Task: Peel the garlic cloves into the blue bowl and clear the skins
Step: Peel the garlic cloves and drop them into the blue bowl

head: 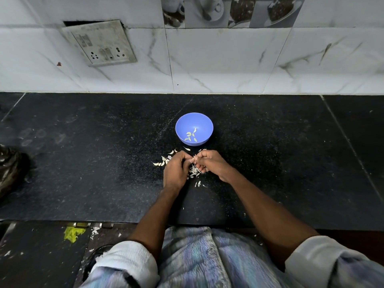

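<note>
The blue bowl (194, 129) stands on the black counter, with several peeled garlic cloves (191, 136) lying in its bottom. Just in front of it my left hand (175, 170) and my right hand (209, 164) meet with curled fingers. Between their fingertips they pinch a small garlic clove (192, 160), mostly hidden by the fingers. White garlic skins (194, 173) lie in a heap under and between the hands. Unpeeled cloves (163, 161) lie to the left of my left hand.
The black counter (83, 163) runs up to a tiled wall with a socket plate (99, 43). A dark crumpled bag (9, 169) sits at the counter's left edge. Bits of skin lie near the front edge and on the floor below.
</note>
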A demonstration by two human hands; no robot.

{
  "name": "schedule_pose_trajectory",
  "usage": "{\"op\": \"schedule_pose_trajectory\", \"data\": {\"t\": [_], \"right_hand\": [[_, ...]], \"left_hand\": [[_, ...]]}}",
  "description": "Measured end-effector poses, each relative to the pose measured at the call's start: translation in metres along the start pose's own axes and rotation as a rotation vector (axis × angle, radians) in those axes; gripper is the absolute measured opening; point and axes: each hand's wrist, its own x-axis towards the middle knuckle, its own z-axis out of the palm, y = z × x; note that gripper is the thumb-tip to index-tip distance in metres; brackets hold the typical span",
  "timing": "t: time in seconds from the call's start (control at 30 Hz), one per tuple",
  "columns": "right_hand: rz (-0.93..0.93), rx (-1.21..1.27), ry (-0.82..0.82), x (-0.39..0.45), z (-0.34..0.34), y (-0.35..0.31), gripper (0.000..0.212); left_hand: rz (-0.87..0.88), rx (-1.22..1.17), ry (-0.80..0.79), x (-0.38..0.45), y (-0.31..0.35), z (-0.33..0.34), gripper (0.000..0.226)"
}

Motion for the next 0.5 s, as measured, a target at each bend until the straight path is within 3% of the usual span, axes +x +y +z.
{"op": "schedule_pose_trajectory", "data": {"t": [0.2,0.5], "right_hand": [[-0.013,-0.029,-0.046,-0.0023,0.0023,-0.003,0.015],[0.237,0.424,-0.035,0.0054,0.0105,-0.0073,0.023]], "left_hand": [[-0.02,-0.141,0.001,0.001,-0.0022,0.0052,0.013],[0.043,-0.028,0.055,0.0085,0.0034,-0.001,0.019]]}}
